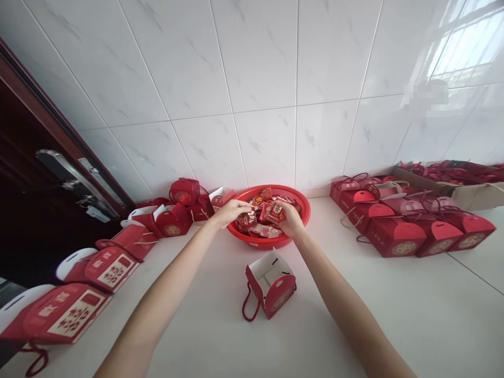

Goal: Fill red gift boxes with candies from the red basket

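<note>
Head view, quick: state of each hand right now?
Left hand: closed, pinching a dark red packet over the basket.
Right hand: closed on a brighter red packet, also there.

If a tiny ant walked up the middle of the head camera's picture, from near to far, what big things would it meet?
The open red paper box with a rope handle → the round red plastic basket → the white tiled wall.

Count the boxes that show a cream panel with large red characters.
2. One is the nearest box on the left, at the picture's lower edge; the other is the box just behind it. Other boxes are turned or partly covered, so more panels may be hidden.
</note>
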A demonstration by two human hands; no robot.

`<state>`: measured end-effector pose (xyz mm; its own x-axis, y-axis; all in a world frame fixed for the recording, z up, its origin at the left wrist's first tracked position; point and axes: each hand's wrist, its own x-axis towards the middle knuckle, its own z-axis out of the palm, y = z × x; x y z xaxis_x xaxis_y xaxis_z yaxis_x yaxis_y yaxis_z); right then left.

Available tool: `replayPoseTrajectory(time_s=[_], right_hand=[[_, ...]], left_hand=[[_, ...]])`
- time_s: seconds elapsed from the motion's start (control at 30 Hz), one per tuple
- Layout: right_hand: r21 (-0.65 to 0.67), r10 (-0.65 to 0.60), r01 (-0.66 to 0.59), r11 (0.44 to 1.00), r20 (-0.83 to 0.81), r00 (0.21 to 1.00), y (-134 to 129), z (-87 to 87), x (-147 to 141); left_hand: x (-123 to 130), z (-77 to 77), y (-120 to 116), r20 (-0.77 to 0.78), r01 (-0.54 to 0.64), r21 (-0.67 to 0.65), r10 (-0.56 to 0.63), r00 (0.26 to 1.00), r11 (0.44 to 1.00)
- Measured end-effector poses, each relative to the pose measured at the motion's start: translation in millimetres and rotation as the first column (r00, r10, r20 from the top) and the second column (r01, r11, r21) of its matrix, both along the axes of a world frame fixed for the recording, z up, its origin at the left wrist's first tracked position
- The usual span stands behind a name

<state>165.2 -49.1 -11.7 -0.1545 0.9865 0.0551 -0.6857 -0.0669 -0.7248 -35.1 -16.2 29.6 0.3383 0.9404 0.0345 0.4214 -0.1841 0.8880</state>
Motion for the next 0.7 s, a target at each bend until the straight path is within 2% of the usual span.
replayPoseTrajectory(time_s=[0.07, 0.17, 0.3, 0.4, 0.57, 0.7], right_hand=[[0.007, 0.030, -0.030, 1.000, 0.026, 0.999, -1.3, 0.8, 0.0], [-0.019, 0.032, -0.031, 0.999, 0.061, 0.998, -2.7, 3.0, -0.3], [-0.051, 0.017, -0.014, 0.999, 0.073, 0.997, -4.0, 5.3, -0.6], [-0.036, 0.064, -0.061, 0.997, 0.083, 0.995, -5.2, 5.3, -0.1], [0.018, 0.121, -0.123, 0.992, 0.074, 0.990, -5.5, 3.4, 0.9], [0.000, 0.104, -0.104, 0.995, 0.020, 0.994, -3.6, 2.6, 1.6]], left_hand=[[4.5, -0.1, -3.3, 0.138, -0.004, -0.033, 0.008, 0.990, 0.999], [14.0, 0.9, -5.8, 0.199, -0.010, 0.022, 0.006, 0.980, 1.000], [27.0, 3.1, -4.4, 0.133, -0.061, 0.229, 0.031, 0.991, 0.972], [36.0, 3.3, -2.9, 0.063, -0.079, 0.338, 0.061, 0.996, 0.938], [46.1, 1.5, -1.9, 0.054, -0.025, 0.336, 0.007, 0.999, 0.941], [33.6, 3.3, 6.3, 0.091, -0.067, 0.320, 0.040, 0.995, 0.945]])
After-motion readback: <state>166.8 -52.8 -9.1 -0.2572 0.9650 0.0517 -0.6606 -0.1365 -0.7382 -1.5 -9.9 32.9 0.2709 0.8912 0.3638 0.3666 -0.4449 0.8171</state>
